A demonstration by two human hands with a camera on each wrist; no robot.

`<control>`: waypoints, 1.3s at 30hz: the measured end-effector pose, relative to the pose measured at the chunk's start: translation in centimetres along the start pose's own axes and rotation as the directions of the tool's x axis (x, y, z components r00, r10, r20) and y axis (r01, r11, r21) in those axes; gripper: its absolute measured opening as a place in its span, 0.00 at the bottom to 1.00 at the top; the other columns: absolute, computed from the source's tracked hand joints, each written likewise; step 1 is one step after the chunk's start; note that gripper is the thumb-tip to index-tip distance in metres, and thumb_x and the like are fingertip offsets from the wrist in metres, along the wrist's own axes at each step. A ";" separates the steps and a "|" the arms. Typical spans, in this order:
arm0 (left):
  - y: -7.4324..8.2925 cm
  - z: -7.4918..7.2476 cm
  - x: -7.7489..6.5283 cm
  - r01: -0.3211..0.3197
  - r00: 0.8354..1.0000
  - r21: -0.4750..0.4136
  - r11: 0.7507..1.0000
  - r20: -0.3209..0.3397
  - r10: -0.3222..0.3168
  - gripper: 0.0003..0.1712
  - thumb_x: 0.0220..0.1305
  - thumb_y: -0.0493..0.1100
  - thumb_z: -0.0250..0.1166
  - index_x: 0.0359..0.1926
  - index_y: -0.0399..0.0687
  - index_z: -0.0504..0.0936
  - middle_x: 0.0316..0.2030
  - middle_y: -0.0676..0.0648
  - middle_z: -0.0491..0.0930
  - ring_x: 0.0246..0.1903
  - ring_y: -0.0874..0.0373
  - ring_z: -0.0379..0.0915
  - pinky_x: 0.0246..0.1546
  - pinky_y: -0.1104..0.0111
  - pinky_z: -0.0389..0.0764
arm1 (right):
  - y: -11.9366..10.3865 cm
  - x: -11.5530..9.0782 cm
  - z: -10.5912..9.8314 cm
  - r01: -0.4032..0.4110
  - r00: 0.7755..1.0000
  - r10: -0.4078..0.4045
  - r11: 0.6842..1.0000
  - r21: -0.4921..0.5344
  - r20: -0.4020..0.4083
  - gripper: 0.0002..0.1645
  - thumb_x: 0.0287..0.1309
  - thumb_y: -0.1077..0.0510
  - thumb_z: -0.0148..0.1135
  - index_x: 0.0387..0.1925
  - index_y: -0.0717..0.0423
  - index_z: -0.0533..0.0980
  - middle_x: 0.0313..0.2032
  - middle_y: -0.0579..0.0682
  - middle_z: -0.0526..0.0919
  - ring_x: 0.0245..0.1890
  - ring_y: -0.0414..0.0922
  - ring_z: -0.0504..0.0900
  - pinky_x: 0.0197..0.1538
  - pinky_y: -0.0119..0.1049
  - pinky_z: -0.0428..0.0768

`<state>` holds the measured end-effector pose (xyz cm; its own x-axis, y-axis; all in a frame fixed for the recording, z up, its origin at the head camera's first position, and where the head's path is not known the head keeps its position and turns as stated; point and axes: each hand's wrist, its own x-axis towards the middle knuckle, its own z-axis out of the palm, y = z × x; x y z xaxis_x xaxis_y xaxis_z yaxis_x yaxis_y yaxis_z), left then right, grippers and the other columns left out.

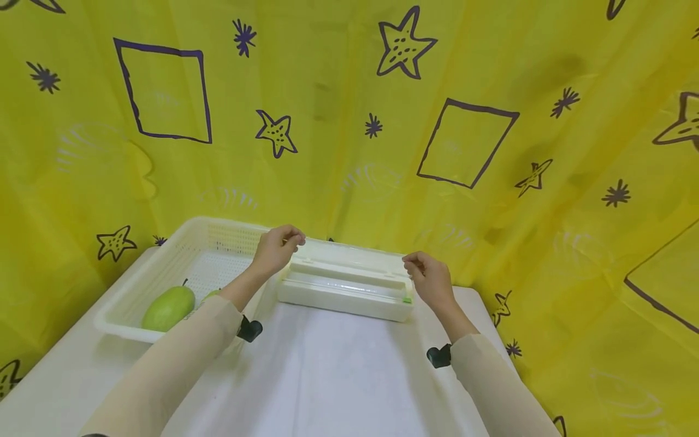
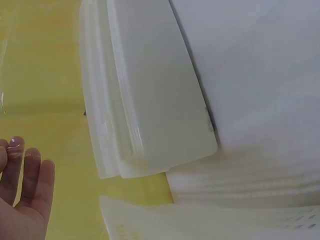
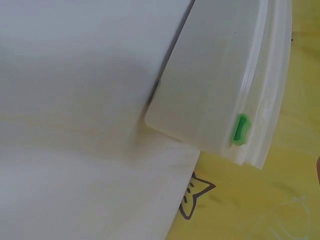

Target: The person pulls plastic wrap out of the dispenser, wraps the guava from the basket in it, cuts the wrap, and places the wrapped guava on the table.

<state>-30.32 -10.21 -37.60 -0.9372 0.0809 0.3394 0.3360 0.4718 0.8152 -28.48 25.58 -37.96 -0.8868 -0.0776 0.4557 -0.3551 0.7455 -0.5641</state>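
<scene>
A white cling film dispenser (image 1: 344, 303) lies on the table with its lid raised at the back. A roll of clear cling film (image 1: 346, 285) shows inside it. Above its left end, my left hand (image 1: 278, 247) has thumb and fingertips together. In the left wrist view, clear cling film (image 2: 15, 148) glints at the fingertips of that hand (image 2: 25, 200). Over the right end, my right hand (image 1: 430, 279) pinches with bent fingers, level with the left; the film there is too clear to make out. The right wrist view catches only a sliver of that hand.
A white perforated basket (image 1: 117, 328) stands at the left, holding a green pear-like fruit (image 1: 169, 308) and another partly behind my left sleeve. A green slider (image 3: 241, 130) sits at the dispenser's right end. Behind the white table (image 1: 349, 376) hangs a yellow curtain (image 1: 327, 73).
</scene>
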 end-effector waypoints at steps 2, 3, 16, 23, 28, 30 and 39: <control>0.0 0.0 0.0 0.001 1.000 -0.004 1.000 0.001 -0.001 0.12 0.76 0.39 0.53 0.46 0.38 0.83 0.42 0.41 0.85 0.41 0.41 0.83 0.44 0.57 0.84 | -0.1 0.0 0.0 -0.003 1.000 0.003 1.000 0.006 0.000 0.06 0.68 0.59 0.62 0.41 0.55 0.83 0.34 0.54 0.87 0.31 0.47 0.84 0.35 0.34 0.81; 0.0 -0.1 0.0 0.005 1.000 -0.009 1.000 0.000 -0.005 0.12 0.76 0.39 0.54 0.46 0.39 0.83 0.42 0.41 0.85 0.41 0.43 0.83 0.43 0.58 0.84 | -0.1 0.0 -0.1 -0.004 1.000 0.004 1.000 0.009 0.002 0.06 0.68 0.59 0.62 0.41 0.55 0.83 0.34 0.54 0.87 0.32 0.47 0.84 0.35 0.33 0.81; 0.8 -0.6 0.1 0.004 1.000 -0.040 0.999 0.006 -0.004 0.13 0.76 0.39 0.54 0.47 0.35 0.82 0.40 0.40 0.85 0.33 0.53 0.82 0.35 0.66 0.84 | -0.9 0.0 -0.8 0.018 1.000 -0.019 0.998 0.060 0.016 0.08 0.69 0.60 0.60 0.44 0.58 0.82 0.37 0.54 0.87 0.34 0.48 0.84 0.37 0.33 0.81; 1.3 -0.8 0.0 0.004 1.000 -0.038 0.999 0.005 -0.004 0.13 0.76 0.40 0.54 0.47 0.37 0.83 0.41 0.40 0.85 0.34 0.52 0.82 0.35 0.65 0.85 | -1.1 0.0 -1.2 0.026 1.000 -0.026 0.998 0.056 0.000 0.08 0.69 0.60 0.60 0.44 0.59 0.82 0.38 0.54 0.87 0.36 0.48 0.83 0.39 0.34 0.81; 1.5 -1.1 0.1 0.007 1.000 -0.022 1.000 -0.004 -0.007 0.13 0.76 0.41 0.54 0.46 0.39 0.83 0.41 0.40 0.85 0.34 0.52 0.81 0.34 0.67 0.84 | -1.4 0.2 -1.5 0.038 0.999 -0.037 0.998 0.059 -0.006 0.08 0.69 0.60 0.61 0.44 0.58 0.82 0.37 0.54 0.87 0.36 0.47 0.82 0.39 0.34 0.81; 1.6 -1.2 0.2 0.009 1.000 -0.020 1.000 -0.005 -0.009 0.13 0.76 0.41 0.54 0.46 0.40 0.83 0.41 0.40 0.85 0.34 0.51 0.82 0.33 0.67 0.84 | -1.5 0.3 -1.6 0.041 0.999 -0.041 0.997 0.062 -0.005 0.08 0.69 0.60 0.60 0.43 0.58 0.82 0.37 0.54 0.87 0.35 0.47 0.83 0.39 0.34 0.81; 2.2 -1.7 0.4 -0.034 0.999 -0.006 0.999 -0.011 0.034 0.13 0.76 0.40 0.54 0.45 0.40 0.83 0.40 0.42 0.86 0.35 0.51 0.82 0.37 0.64 0.85 | -1.6 0.7 -2.0 0.068 0.998 -0.067 0.995 0.069 -0.014 0.09 0.69 0.59 0.61 0.44 0.58 0.82 0.37 0.53 0.87 0.35 0.46 0.83 0.39 0.31 0.82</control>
<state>-29.76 -10.64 -34.84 -0.9243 0.0869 0.3718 0.3678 0.4634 0.8062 -27.92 25.69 -35.38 -0.8568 -0.1178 0.5020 -0.4337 0.6912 -0.5781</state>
